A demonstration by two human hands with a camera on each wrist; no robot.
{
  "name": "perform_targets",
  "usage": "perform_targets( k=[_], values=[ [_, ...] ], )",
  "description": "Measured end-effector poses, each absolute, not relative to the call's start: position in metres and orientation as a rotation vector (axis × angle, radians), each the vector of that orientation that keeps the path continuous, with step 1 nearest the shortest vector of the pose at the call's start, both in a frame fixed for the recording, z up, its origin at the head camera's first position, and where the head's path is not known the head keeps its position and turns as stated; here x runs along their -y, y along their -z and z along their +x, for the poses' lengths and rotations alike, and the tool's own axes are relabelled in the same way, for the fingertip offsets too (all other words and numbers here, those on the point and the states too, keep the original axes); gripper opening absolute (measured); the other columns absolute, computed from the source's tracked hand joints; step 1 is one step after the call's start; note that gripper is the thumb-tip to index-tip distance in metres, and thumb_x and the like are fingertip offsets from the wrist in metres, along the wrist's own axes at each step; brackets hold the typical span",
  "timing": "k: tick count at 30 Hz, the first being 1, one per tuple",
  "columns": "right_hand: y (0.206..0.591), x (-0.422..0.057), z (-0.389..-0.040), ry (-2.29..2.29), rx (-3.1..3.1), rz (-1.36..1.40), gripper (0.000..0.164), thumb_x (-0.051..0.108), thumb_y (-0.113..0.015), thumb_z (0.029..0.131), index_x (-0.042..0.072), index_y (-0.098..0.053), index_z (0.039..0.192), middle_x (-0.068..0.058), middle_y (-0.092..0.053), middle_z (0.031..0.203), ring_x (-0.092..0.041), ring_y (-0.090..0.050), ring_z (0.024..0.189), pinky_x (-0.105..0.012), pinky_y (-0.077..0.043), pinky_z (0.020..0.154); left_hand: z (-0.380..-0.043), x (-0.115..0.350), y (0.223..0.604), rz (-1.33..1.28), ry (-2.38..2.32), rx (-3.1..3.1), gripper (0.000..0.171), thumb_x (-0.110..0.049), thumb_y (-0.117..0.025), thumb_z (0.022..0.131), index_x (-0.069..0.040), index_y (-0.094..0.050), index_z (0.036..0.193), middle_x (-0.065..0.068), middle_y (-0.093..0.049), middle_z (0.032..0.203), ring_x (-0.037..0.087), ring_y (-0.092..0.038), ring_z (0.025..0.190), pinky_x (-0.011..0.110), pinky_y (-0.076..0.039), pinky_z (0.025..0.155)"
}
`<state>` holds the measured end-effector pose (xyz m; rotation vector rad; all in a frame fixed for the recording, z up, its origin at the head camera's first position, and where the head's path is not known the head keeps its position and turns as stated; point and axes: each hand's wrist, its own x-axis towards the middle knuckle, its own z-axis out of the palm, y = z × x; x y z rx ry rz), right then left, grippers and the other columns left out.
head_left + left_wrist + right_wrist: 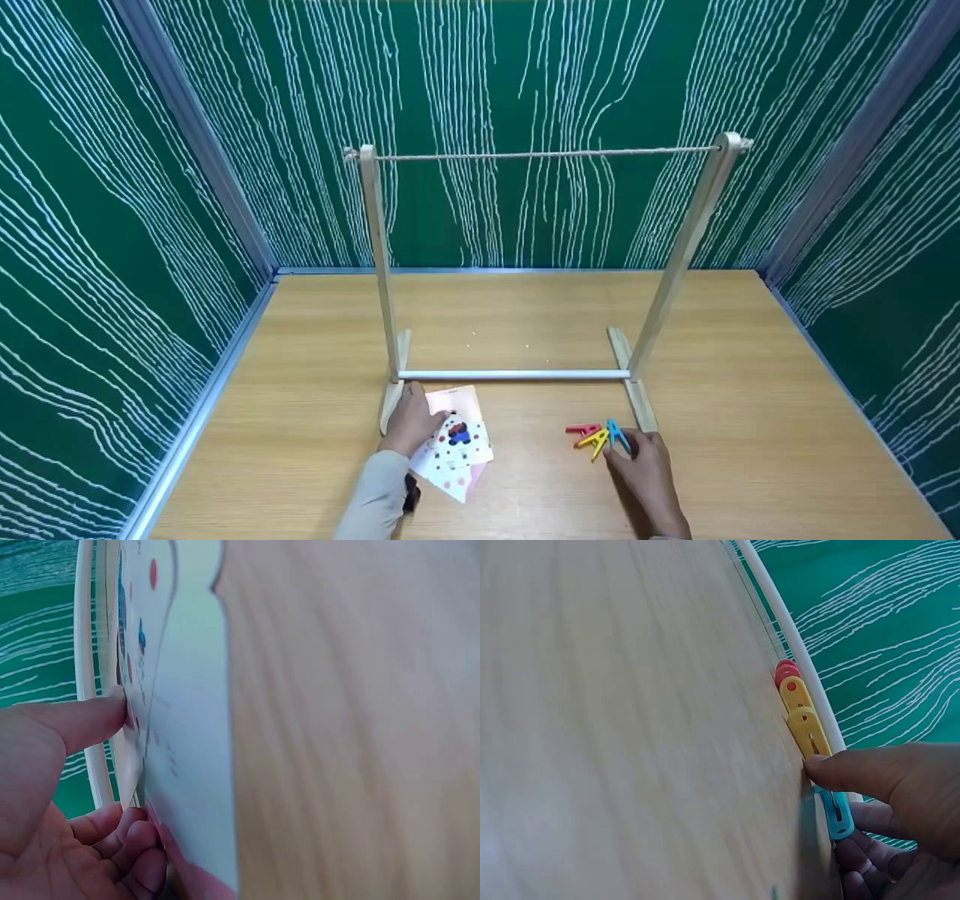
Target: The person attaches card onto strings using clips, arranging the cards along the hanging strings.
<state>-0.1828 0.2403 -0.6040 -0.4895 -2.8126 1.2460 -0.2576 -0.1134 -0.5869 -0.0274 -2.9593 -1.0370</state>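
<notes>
On the table's near left lies a pair of overlapping printed paper sheets, white and pink with dots and a small red-and-blue figure. My left hand pinches the sheets at their left edge, thumb on top; in the left wrist view the curled fingers sit by the lower edge. To the right, my right hand holds a blue clothespin between thumb and fingers. Yellow clothespins and red clothespins lie just left of it; the right wrist view shows the thumb against a yellow clothespin.
Behind the hands stands a wooden frame, its left post and right post joined by a rope at the top and a white bar at the bottom. Green walls with white lines enclose the wooden table.
</notes>
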Motion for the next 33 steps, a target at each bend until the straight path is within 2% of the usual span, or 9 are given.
perform_targets(
  k=[7, 11, 15, 19, 24, 26, 29, 31, 33],
  values=[
    [0.600, -0.243, -0.182, -1.276, 2.827, -0.526, 0.048, 0.008, -0.066, 0.083, -0.013, -0.053, 0.125, -0.030, -0.047, 0.114, -0.040, -0.050, 0.104, -0.054, -0.041, 0.093, -0.258, 0.113, 0.582, 0.012, 1.084, 2.984, 0.066, -0.023, -0.076, 0.082, 0.009, -0.038, 0.126, 0.024, -0.053, 0.112, 0.032, -0.058, 0.101, 0.045, -0.050, 0.088],
    [0.597, -0.244, -0.180, -1.305, 2.823, -0.523, 0.048, 0.007, -0.062, 0.084, -0.013, -0.053, 0.126, -0.028, -0.048, 0.112, -0.036, -0.049, 0.099, -0.053, -0.042, 0.092, -0.259, 0.113, 0.579, 0.046, 1.095, 2.979, 0.063, -0.022, -0.076, 0.081, 0.007, -0.041, 0.125, 0.021, -0.058, 0.102, 0.029, -0.060, 0.091, 0.042, -0.052, 0.078],
    [0.595, -0.246, -0.178, -1.333, 2.815, -0.523, 0.048, 0.008, -0.059, 0.084, -0.013, -0.052, 0.127, -0.026, -0.046, 0.109, -0.034, -0.049, 0.097, -0.051, -0.044, 0.090, -0.261, 0.113, 0.578, 0.071, 1.088, 2.989, 0.054, -0.024, -0.077, 0.081, 0.002, -0.045, 0.116, 0.014, -0.059, 0.091, 0.023, -0.056, 0.079, 0.036, -0.049, 0.066],
    [0.592, -0.248, -0.178, -1.366, 2.819, -0.556, 0.048, 0.010, -0.057, 0.088, -0.011, -0.050, 0.130, -0.025, -0.043, 0.111, -0.032, -0.048, 0.096, -0.046, -0.046, 0.087, -0.263, 0.113, 0.576, 0.090, 1.101, 2.973, 0.053, -0.024, -0.077, 0.080, 0.000, -0.047, 0.116, 0.017, -0.061, 0.096, 0.026, -0.058, 0.084, 0.039, -0.050, 0.070],
    [0.587, -0.249, -0.176, -1.449, 2.787, -0.600, 0.051, 0.011, -0.052, 0.091, -0.008, -0.044, 0.137, -0.026, -0.039, 0.119, -0.034, -0.046, 0.103, -0.048, -0.045, 0.092, -0.264, 0.113, 0.572, 0.071, 1.173, 2.912, 0.047, -0.018, -0.076, 0.081, 0.001, -0.049, 0.115, 0.021, -0.064, 0.103, 0.033, -0.062, 0.095, 0.045, -0.051, 0.081],
    [0.585, -0.249, -0.174, -1.463, 2.755, -0.592, 0.052, 0.012, -0.053, 0.090, -0.008, -0.044, 0.137, -0.027, -0.039, 0.119, -0.035, -0.046, 0.105, -0.049, -0.044, 0.094, -0.264, 0.113, 0.571, 0.037, 1.229, 2.876, 0.043, -0.014, -0.074, 0.082, 0.001, -0.049, 0.114, 0.018, -0.061, 0.094, 0.029, -0.060, 0.086, 0.041, -0.050, 0.075],
    [0.583, -0.248, -0.171, -1.457, 2.692, -0.567, 0.052, 0.013, -0.056, 0.089, -0.008, -0.046, 0.135, -0.026, -0.043, 0.117, -0.033, -0.049, 0.105, -0.046, -0.044, 0.094, -0.264, 0.113, 0.569, -0.017, 1.319, 2.812, 0.037, -0.008, -0.071, 0.084, 0.001, -0.048, 0.112, 0.009, -0.050, 0.079, 0.020, -0.047, 0.068, 0.032, -0.040, 0.061],
    [0.581, -0.247, -0.169, -1.469, 2.643, -0.554, 0.052, 0.013, -0.057, 0.088, -0.008, -0.047, 0.135, -0.025, -0.045, 0.117, -0.034, -0.052, 0.106, -0.045, -0.043, 0.094, -0.263, 0.112, 0.567, -0.031, 1.394, 2.770, 0.034, -0.005, -0.069, 0.085, 0.001, -0.048, 0.111, 0.004, -0.042, 0.075, 0.017, -0.038, 0.064, 0.029, -0.033, 0.058],
    [0.579, -0.248, -0.168, -1.501, 2.609, -0.557, 0.053, 0.013, -0.057, 0.088, -0.007, -0.046, 0.136, -0.025, -0.046, 0.119, -0.036, -0.053, 0.109, -0.046, -0.044, 0.096, -0.263, 0.111, 0.566, -0.039, 1.451, 2.731, 0.030, -0.004, -0.066, 0.086, 0.001, -0.048, 0.110, 0.003, -0.042, 0.075, 0.015, -0.039, 0.064, 0.027, -0.034, 0.058]
  ],
)
